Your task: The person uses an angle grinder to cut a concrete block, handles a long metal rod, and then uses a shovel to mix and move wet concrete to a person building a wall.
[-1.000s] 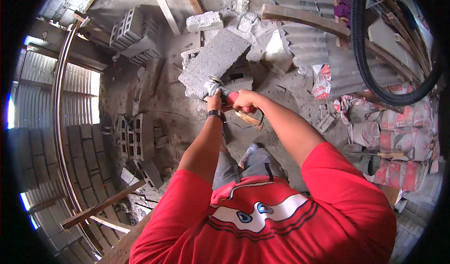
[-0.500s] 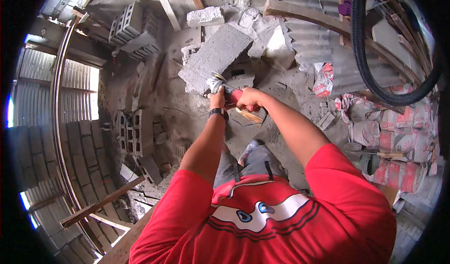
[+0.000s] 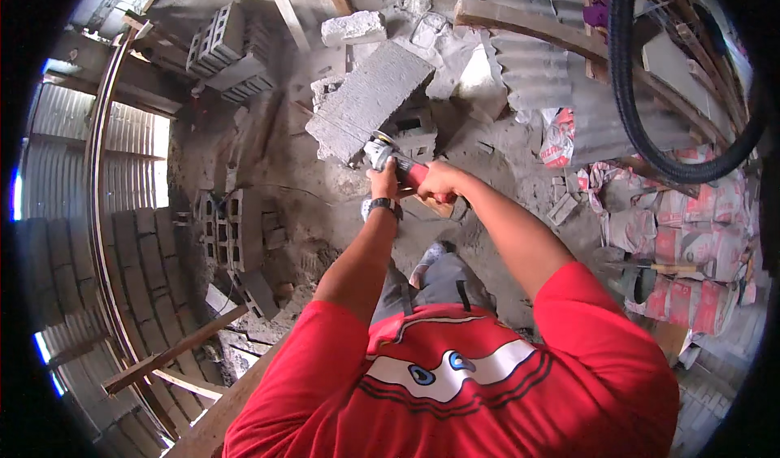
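With both grips clamped on the red-bodied angle grinder (image 3: 396, 165), left hand (image 3: 383, 183) ahead of right hand (image 3: 439, 183), I see the grey rectangular concrete block (image 3: 370, 99) lying up-left of the disc, long axis diagonal.

A red-bodied angle grinder (image 3: 396, 164) meets the near edge of a tilted grey concrete block (image 3: 370, 99) (rough-faced, propped on rubble).

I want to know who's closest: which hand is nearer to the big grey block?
Left. The left hand grips the grinder just below the grey block; the right hand holds the handle farther back.
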Demonstrator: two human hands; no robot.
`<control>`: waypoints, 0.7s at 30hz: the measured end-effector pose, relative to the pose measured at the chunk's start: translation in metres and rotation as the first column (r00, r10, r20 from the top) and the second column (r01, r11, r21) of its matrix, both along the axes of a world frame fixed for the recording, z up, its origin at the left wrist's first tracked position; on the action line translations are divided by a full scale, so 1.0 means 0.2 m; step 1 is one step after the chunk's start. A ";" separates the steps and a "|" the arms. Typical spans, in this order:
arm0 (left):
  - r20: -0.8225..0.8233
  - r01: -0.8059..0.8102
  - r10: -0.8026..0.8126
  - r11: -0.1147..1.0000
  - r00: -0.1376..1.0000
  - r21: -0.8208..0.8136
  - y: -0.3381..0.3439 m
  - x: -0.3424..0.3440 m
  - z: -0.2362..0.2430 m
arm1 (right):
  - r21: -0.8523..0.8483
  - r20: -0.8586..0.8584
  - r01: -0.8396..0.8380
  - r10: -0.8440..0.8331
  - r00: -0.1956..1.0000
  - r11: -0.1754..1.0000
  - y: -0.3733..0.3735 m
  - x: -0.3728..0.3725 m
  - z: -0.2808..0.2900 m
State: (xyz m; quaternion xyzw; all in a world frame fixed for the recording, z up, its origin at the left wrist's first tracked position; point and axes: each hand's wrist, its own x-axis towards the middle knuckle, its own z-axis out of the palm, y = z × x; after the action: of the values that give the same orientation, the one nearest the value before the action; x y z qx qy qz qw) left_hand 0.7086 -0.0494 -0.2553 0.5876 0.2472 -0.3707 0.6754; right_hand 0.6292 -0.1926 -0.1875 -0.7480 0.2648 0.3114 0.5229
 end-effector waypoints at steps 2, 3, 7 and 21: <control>0.020 0.010 -0.010 1.000 1.000 -0.001 -0.06 -0.11 0.02 | -0.014 -0.043 -0.048 0.047 0.998 0.999 -0.06 -0.09 0.00; 0.052 0.019 -0.019 1.000 0.998 -0.004 -0.04 -0.16 0.02 | 0.028 -0.002 0.016 -0.015 1.000 0.999 -0.04 -0.16 0.04; 0.162 0.106 -0.080 0.981 0.984 -0.160 -0.09 -0.40 0.39 | 0.180 0.065 0.233 -0.248 0.967 0.956 -0.10 -0.46 0.27; 0.240 0.051 0.069 0.886 0.968 -0.461 -0.10 -0.39 0.88 | 0.608 0.159 0.335 -0.524 0.837 0.720 -0.05 -0.50 0.64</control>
State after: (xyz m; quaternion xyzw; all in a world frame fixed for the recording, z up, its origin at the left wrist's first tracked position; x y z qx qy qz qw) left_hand 0.6311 -0.0691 -0.0791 0.4499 0.0673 -0.3391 0.8235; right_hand 0.5290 -0.2018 -0.0587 -0.5188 0.2424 0.1174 0.8114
